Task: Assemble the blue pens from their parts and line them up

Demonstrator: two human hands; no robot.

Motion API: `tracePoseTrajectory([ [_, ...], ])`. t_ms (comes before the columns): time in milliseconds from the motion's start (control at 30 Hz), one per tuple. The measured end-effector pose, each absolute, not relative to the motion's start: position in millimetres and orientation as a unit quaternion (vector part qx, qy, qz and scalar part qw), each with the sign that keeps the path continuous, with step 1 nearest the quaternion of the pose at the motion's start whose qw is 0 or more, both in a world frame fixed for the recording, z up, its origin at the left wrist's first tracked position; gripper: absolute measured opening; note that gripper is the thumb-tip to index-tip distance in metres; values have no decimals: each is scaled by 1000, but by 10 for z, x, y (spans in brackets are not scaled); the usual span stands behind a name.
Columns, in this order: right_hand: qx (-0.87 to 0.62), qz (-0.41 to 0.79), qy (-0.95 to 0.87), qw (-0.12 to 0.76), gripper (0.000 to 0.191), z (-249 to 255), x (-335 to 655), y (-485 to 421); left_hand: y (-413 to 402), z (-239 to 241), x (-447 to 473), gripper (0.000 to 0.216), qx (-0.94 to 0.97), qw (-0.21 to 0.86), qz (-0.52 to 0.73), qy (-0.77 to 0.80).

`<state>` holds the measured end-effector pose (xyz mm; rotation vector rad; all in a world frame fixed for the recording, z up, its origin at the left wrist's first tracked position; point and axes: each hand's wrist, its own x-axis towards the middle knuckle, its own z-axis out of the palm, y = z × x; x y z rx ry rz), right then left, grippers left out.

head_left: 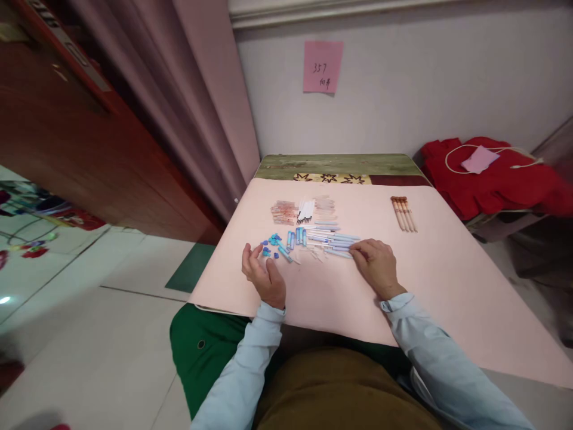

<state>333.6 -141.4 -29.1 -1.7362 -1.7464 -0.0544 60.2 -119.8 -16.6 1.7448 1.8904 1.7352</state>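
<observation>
The pale blue tubes (pixel 342 245) lie side by side near the middle of the bench (pixel 447 292), pointing roughly left to right. At their right ends is the right hand (pixel 376 267), thumb and fingers drawn close together at the tips — whether it pinches a tube, I cannot tell. The left hand (pixel 267 282) is spread, palm up and fingers loosely curled, just beside the small blue caps (pixel 274 240).

Between the caps and the tubes stand or lie several short blue cylinders (pixel 291 240); which, I cannot tell for all of them. Small clear bits (pixel 316 255) are scattered just in front of the tubes. Behind, white sticks (pixel 306 210) with black tips sit between a reddish pile (pixel 283 212) of clear pieces on the left and a paler pile (pixel 325 209) on the right.

Well apart, toward the bench's far right, four brown pens (pixel 403 215) lie in a row. Beyond the bench are a red cloth (pixel 470 185) bearing a cable (pixel 449 162) and pink paper (pixel 480 159), a pink note (pixel 323 67) on the wall (pixel 403 89) — handwritten "357" — and, at left, a curtain (pixel 210 77).
</observation>
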Motion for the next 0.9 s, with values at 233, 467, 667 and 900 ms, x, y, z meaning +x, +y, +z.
tracePoseTrajectory([
  [233, -667, -25, -668, 328, 15, -315, 3348, -1416, -1158, -258, 542, 34, 535, 35, 562, 630],
  [467, -657, -18, -673, 339, 15, -332, 3361, -1417, -1184, -226, 589, 29, 550, 46, 536, 638],
  [667, -668, -23, -651, 360, 17, -320, 3336, -1418, -902, 90, 629, 27, 691, 58, 333, 639],
  [900, -675, -24, -621, 398, 19, -314, 3324, -1420, -330, 451, 668, 66, 819, 117, 23, 562],
])
